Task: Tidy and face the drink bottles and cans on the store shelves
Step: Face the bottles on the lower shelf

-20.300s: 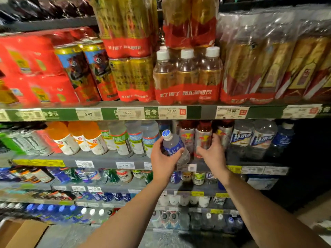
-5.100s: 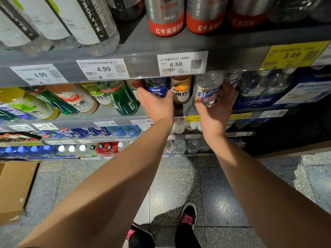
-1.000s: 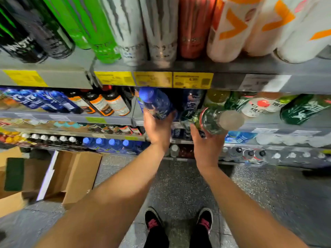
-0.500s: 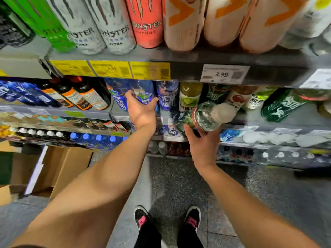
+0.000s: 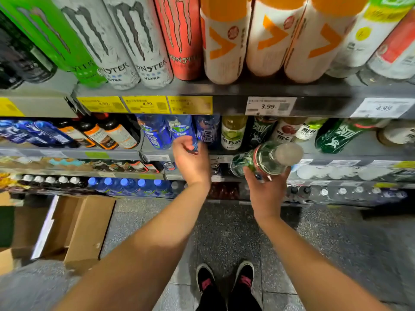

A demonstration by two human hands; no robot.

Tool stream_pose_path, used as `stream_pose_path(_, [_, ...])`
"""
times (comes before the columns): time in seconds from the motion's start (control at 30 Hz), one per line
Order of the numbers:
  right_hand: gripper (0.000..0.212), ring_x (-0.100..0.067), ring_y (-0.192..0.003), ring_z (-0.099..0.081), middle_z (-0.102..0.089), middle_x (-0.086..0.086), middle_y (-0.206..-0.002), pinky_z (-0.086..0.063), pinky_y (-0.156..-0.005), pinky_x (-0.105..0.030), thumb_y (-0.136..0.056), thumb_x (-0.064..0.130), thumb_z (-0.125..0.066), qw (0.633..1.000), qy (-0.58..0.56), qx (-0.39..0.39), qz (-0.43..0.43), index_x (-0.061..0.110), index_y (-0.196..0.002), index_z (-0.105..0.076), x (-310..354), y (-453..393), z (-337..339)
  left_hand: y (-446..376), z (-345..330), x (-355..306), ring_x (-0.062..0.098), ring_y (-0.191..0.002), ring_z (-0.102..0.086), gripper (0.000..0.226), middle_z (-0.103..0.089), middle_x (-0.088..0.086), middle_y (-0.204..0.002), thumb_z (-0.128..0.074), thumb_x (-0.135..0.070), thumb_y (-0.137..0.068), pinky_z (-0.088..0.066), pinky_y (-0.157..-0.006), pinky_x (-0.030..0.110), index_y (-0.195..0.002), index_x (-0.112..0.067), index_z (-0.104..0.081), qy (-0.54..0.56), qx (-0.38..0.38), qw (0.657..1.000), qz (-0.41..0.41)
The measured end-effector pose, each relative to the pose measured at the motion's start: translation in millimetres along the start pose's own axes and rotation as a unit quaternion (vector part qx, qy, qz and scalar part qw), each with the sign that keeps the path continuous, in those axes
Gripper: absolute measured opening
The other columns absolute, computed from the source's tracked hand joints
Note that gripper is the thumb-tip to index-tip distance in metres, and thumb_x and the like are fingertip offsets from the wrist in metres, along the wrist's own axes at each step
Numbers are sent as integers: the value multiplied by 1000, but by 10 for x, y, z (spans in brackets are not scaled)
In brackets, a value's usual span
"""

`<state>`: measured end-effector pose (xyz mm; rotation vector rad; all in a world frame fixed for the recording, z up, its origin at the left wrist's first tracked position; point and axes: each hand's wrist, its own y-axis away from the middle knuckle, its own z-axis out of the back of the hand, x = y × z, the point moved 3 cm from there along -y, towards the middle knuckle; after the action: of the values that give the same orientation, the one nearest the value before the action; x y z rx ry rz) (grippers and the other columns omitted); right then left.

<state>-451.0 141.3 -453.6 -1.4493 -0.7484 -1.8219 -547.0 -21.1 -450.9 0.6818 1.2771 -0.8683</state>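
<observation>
Two white cans (image 5: 134, 50) on the top shelf read "MONSTER ULTRA". Right of them, a red can (image 5: 179, 39) reads "MONSTER". Below the cans, a yellow tag (image 5: 146, 104) reads "4.99"; further right, a white tag (image 5: 269, 106) reads "3.99".

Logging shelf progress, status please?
Left hand at blue-labelled bottle on shelf. Right hand grips clear green-labelled bottle, off shelf. Nothing blocking.
</observation>
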Motion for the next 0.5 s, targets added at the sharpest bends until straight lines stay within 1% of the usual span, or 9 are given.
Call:
stream_pose_path(0.1, [86, -3, -117, -51, -54, 2, -129, -31, -93, 5, -78, 22, -84, 999, -7, -34, 2, 19, -145, -29, 11, -5, 129, 256, -267, -40, 13, -76, -58, 28, -64, 7, -92, -73, -7, -78, -47, -73, 26, -99, -19, -59, 1, 94, 996, 7])
stream_pose_path(0.17, [83, 9, -111, -52, -54, 12, -126, -32, -94, 2, -78, 19, -84, 999, -11, -43, 20, 26, -140, -28, 1, -24, 226, 336, -467, -50, 12, -93, -67, 45, -68, 4, -106, -80, -19, -74, -51, -82, 23, -114, -15, -61, -8, 151, 988, 9])
stream_pose_path(0.2, [82, 16, -108, -52, -54, 18, -123, -34, -94, 1, -78, 17, -84, 999, -11, -47, 25, 24, -140, -31, -22, -50, 283, 342, -559, -37, 14, -103, -66, 56, -67, 3, -113, -82, -26, -71, -51, -89, 26, -121, -17, -60, -21, 160, 987, 11])
stream_pose_path(0.27, [80, 21, -109, -51, -54, 24, -119, -38, -95, -4, -76, 17, -85, 998, -14, -50, 30, 15, -140, -37, -74, -121, 402, 338, -719, 44, 20, -111, -63, 69, -65, 3, -118, -85, -36, -64, -51, -96, 34, -125, -17, -58, -52, 137, 989, 6])
stream_pose_path(0.3, [78, 17, -111, -53, -56, 21, -119, -42, -99, -11, -76, 21, -86, 998, -15, -53, 31, 15, -138, -39, -98, -151, 461, 331, -795, 85, 24, -109, -63, 70, -65, 5, -116, -86, -38, -61, -52, -95, 40, -122, -17, -59, -65, 124, 990, 1])
stream_pose_path(0.37, [77, -4, -120, -58, -61, 9, -123, -47, -105, -31, -76, 35, -85, 998, -17, -55, 34, 33, -138, -39, -146, -213, 595, 349, -938, 64, 28, -105, -64, 69, -65, 8, -113, -88, -37, -58, -52, -92, 46, -118, -17, -58, -77, 104, 991, 16])
stream_pose_path(0.4, [77, -12, -122, -59, -60, 3, -127, -47, -105, -35, -76, 37, -84, 998, -19, -53, 33, 44, -137, -37, -155, -235, 634, 350, -970, 27, 29, -106, -63, 70, -63, 9, -115, -88, -34, -60, -51, -95, 44, -119, -16, -56, -76, 83, 993, 35])
stream_pose_path(0.43, [79, -13, -123, -59, -59, -1, -130, -48, -104, -33, -77, 34, -84, 998, -30, -48, 30, 48, -137, -34, -171, -247, 670, 347, -982, -5, 30, -108, -62, 70, -62, 11, -118, -88, -30, -63, -49, -96, 41, -121, -13, -55, -81, 53, 994, 50])
stream_pose_path(0.5, [80, -1, -119, -58, -57, -3, -130, -49, -97, -18, -77, 16, -85, 998, -45, -35, 24, 37, -136, -34, -232, -316, 814, 401, -1068, -54, 31, -113, -60, 71, -61, 12, -124, -88, -30, -68, -45, -94, 35, -125, -10, -51, -111, -6, 992, 67])
